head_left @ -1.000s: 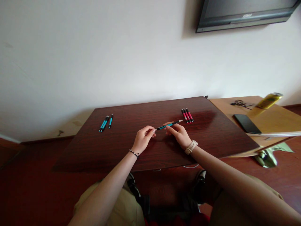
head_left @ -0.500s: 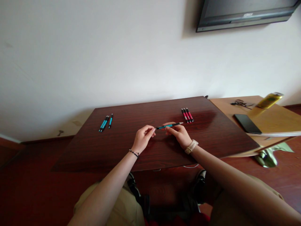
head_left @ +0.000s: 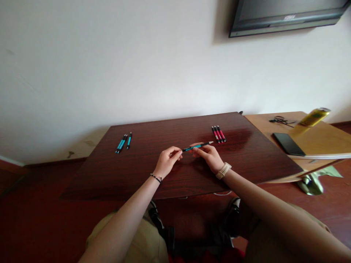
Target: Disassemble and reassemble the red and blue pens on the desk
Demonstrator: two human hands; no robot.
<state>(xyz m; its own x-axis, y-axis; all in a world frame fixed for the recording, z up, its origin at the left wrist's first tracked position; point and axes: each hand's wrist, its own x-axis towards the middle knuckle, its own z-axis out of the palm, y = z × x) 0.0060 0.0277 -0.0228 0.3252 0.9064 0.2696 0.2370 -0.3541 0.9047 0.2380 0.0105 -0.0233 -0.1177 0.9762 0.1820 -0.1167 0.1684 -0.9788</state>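
Note:
A blue and black pen (head_left: 196, 146) is held nearly level above the table, its pale tip pointing right. My left hand (head_left: 167, 160) pinches its black left end between thumb and fingers. My right hand (head_left: 208, 156) is closed around its middle, thumb on the blue barrel. Off to the left, a small group of blue pens (head_left: 120, 144) lies on the dark wooden table (head_left: 153, 135), with another blue pen (head_left: 129, 141) just right of it. Red and black pens (head_left: 218, 134) lie side by side beyond my right hand.
A lighter wooden table (head_left: 326, 142) adjoins on the right. It carries a black phone (head_left: 288, 144), a thin dark cable (head_left: 282, 120) and a yellow can (head_left: 314, 117). A television (head_left: 285, 18) hangs on the wall above. My knees are below the table's front edge.
Both hands keep their grip on the blue pen. My left fingertips have shifted very slightly right along its end; the other pens lie as before.

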